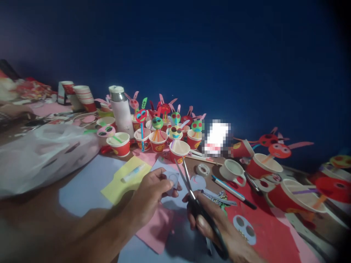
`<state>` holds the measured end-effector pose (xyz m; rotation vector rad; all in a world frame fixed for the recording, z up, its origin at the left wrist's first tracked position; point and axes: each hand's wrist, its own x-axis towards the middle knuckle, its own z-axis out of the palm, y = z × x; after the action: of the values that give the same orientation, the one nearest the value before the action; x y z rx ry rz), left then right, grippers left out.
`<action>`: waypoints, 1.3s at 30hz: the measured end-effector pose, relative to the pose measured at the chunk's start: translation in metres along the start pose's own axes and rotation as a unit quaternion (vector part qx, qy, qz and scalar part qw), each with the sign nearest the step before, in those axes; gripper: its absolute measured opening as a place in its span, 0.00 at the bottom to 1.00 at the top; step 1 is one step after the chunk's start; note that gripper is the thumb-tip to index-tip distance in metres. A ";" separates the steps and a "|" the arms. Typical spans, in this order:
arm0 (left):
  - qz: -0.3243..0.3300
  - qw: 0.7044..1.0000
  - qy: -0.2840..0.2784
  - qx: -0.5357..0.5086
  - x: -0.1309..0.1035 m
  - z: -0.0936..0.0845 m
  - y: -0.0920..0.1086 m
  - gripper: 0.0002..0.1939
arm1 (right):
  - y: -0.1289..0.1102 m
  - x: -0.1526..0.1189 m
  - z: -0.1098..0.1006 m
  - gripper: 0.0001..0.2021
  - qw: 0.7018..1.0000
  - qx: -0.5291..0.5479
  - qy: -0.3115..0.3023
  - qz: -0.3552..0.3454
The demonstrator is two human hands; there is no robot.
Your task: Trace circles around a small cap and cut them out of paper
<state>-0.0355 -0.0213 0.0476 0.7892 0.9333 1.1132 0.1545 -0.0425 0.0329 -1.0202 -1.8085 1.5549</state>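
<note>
Between the thumb and fingers of my left hand (155, 191) is a small bluish paper piece (172, 179) with a circle drawn on it. My right hand (211, 219) grips the black handles of a pair of scissors (189, 182). The blades point up and away, parted in a narrow V, just right of the paper and apart from it. Under my hands lie a pink sheet (157, 228), blue paper (90, 182) and a red sheet (271, 226). A pale blue paper face (245, 229) with two grey eyes rests near my right wrist.
Red paper cups (158, 145) with paper faces on strips stand along the back. A flask (121, 111) rises behind a plastic bag (49, 157) at left. A mug (232, 171), tape roll (203, 169) and marker (233, 191) lie to the right. Another person's arm (13, 109) shows far left.
</note>
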 end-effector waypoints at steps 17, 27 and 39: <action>0.036 0.998 0.007 0.044 -0.004 -0.001 -0.003 0.04 | 0.012 -0.012 0.023 0.33 0.993 0.057 0.063 0.080; 0.033 0.998 -0.015 0.056 -0.004 -0.002 -0.014 0.02 | 0.014 -0.010 0.021 0.32 0.997 0.014 0.045 0.056; 0.028 0.997 -0.021 0.069 -0.005 -0.001 -0.012 0.02 | 0.009 -0.014 0.025 0.32 0.992 0.020 0.089 0.087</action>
<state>-0.0330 -0.0295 0.0380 0.9538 0.9653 1.0837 0.1448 -0.0678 0.0201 -1.2842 -1.5968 1.5404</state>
